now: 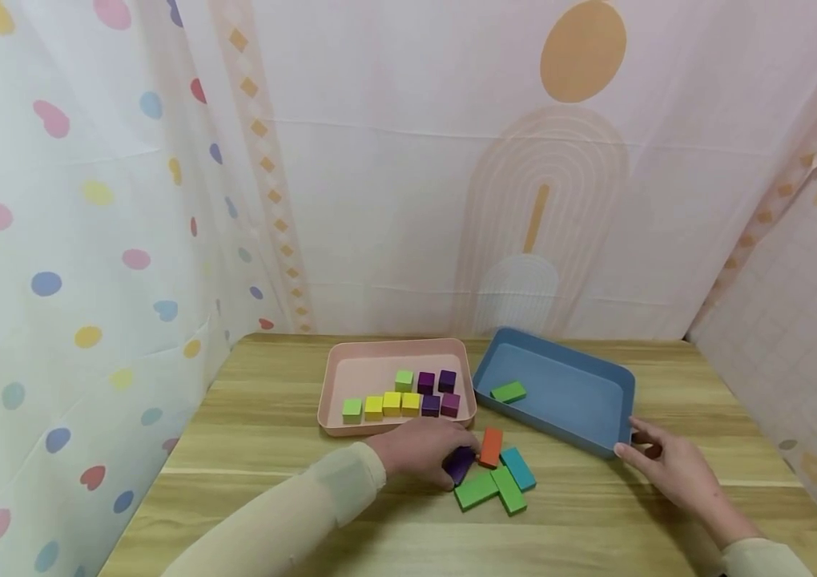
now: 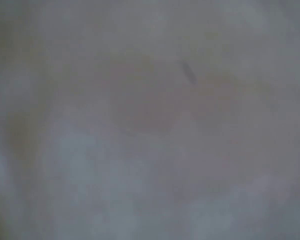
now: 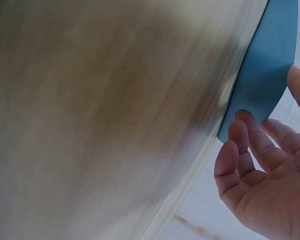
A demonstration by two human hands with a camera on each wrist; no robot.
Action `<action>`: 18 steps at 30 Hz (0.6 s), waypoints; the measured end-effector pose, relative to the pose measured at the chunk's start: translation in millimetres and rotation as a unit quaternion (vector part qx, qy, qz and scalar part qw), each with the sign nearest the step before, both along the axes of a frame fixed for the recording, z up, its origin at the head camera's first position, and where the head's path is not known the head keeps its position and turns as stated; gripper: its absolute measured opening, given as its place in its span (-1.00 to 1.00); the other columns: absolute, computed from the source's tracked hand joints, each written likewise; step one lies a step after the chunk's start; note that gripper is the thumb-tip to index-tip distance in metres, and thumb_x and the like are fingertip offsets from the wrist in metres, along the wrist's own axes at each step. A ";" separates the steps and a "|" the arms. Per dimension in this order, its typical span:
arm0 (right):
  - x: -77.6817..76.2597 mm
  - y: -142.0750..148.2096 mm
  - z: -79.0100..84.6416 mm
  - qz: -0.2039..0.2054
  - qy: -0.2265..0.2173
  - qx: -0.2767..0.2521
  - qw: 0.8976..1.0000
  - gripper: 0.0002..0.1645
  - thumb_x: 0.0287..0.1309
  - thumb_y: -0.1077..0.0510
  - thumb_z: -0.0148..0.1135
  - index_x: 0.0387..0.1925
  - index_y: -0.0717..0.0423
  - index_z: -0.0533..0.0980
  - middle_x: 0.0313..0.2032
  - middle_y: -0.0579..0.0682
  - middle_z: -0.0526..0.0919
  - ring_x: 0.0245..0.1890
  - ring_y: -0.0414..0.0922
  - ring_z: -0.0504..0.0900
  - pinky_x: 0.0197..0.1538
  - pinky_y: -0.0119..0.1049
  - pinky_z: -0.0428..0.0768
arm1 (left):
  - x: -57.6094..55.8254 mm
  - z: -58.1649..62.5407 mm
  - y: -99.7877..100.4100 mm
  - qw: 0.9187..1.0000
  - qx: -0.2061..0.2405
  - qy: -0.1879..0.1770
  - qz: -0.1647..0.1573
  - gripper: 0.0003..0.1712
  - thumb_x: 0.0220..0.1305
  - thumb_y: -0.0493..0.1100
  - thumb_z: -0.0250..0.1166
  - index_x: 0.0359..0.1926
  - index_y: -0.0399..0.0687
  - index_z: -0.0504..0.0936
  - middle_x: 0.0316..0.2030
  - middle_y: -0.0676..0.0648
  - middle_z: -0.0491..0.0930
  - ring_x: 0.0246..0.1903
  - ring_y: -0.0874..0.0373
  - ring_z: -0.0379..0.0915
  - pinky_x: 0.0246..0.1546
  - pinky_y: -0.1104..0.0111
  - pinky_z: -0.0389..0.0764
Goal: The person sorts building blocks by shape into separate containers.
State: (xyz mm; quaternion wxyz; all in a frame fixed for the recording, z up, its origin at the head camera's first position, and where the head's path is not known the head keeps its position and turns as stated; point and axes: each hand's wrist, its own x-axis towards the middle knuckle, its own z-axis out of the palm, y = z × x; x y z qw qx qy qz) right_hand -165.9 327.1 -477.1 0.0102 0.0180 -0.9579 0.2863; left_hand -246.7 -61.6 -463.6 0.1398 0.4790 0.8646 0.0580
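In the head view my left hand (image 1: 419, 449) pinches a dark purple block (image 1: 460, 464) between thumb and fingers, low over the table. The hand covers part of the block. Close beside it lie an orange block (image 1: 491, 447), a blue block (image 1: 518, 469) and two green blocks, one flat block (image 1: 476, 490) overlapping the other's edge in this view. My right hand (image 1: 678, 473) holds the near right corner of a blue tray (image 1: 560, 385), thumb and fingers on either side of the corner. The right wrist view shows its fingers (image 3: 238, 135) bent beside the tray wall (image 3: 265, 65).
A pink tray (image 1: 361, 353) at the back holds green, yellow and purple cubes. Inside the blue tray lies one green block (image 1: 509, 392). Patterned curtains (image 1: 380, 200) rise behind the wooden table (image 1: 250, 449) and along both sides. The left wrist view is blurred.
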 end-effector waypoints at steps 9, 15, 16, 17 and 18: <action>-0.2 0.6 -1.3 -0.001 0.009 0.002 1.000 -0.11 0.28 -0.18 0.27 0.33 0.43 0.31 -0.04 0.33 0.65 -0.21 0.07 0.68 -0.28 -0.07 0.63 | -1.7 5.8 -2.9 0.999 0.027 -0.025 0.023 -0.46 0.09 0.08 0.50 0.12 0.20 0.63 -0.07 0.22 0.59 -0.21 0.35 0.40 -0.12 0.45 0.51; -0.1 0.3 -2.7 -0.003 0.011 0.004 1.000 -0.12 0.28 -0.18 0.28 0.33 0.42 0.32 -0.04 0.34 0.65 -0.22 0.06 0.68 -0.31 -0.10 0.63 | -7.9 19.2 3.0 0.996 0.068 -0.014 0.062 -0.33 0.09 0.16 0.50 0.23 0.17 0.58 -0.03 0.21 0.58 -0.15 0.33 0.42 -0.03 0.40 0.52; -0.2 0.3 -2.8 -0.003 0.011 0.004 1.000 -0.11 0.28 -0.18 0.28 0.33 0.42 0.32 -0.04 0.34 0.65 -0.22 0.06 0.68 -0.31 -0.10 0.63 | -9.5 21.2 4.6 0.995 0.075 -0.010 0.067 -0.33 0.09 0.16 0.50 0.23 0.16 0.58 -0.02 0.21 0.58 -0.14 0.31 0.43 -0.03 0.38 0.52; -0.2 0.4 -3.0 -0.004 0.010 0.004 1.000 -0.11 0.28 -0.18 0.28 0.33 0.42 0.32 -0.03 0.34 0.65 -0.22 0.06 0.68 -0.31 -0.10 0.63 | -11.2 22.9 6.9 0.994 0.081 -0.004 0.071 -0.33 0.10 0.17 0.49 0.23 0.16 0.58 0.00 0.20 0.58 -0.12 0.30 0.44 -0.04 0.38 0.53; -0.1 0.6 -3.0 -0.005 0.009 0.003 1.000 -0.11 0.28 -0.19 0.27 0.33 0.42 0.32 -0.03 0.34 0.64 -0.22 0.07 0.68 -0.31 -0.10 0.63 | -13.0 24.4 9.5 0.994 0.084 0.003 0.075 -0.34 0.10 0.18 0.48 0.22 0.17 0.58 0.03 0.18 0.58 -0.09 0.29 0.44 -0.03 0.37 0.53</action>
